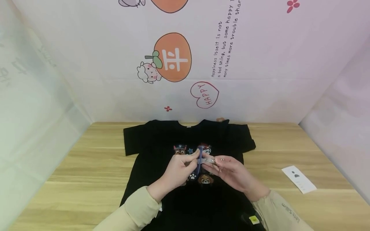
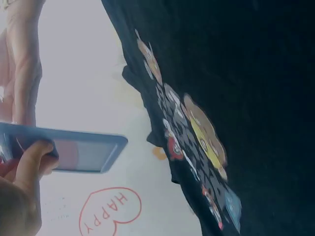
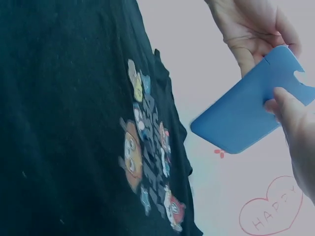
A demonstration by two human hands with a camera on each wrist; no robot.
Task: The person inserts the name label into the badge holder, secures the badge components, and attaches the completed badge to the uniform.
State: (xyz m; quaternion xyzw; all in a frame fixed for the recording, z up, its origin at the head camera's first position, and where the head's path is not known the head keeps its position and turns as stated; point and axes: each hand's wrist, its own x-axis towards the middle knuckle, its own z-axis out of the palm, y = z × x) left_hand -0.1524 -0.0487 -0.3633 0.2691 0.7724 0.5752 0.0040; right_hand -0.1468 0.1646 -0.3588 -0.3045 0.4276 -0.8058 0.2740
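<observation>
A blue badge holder [image 1: 199,165] stands nearly edge-on above the black T-shirt [image 1: 162,173], between both hands. My left hand [image 1: 180,170] pinches it between thumb and fingers from the left. On the other side my right hand [image 1: 232,171] pinches the clear strap with a metal clip [image 1: 208,160] at the holder. The left wrist view shows the badge holder's framed face [image 2: 91,150], with a thumb laid over it. Its plain blue back [image 3: 241,105] fills part of the right wrist view, a cut-out notch near one end and the right hand's thumb against it.
The T-shirt lies spread flat on the wooden table [image 1: 86,173], cartoon dog prints on its chest. To the right lies a white card [image 1: 299,179] with a person icon. A printed white cloth [image 1: 254,64] hangs behind the table and along both sides.
</observation>
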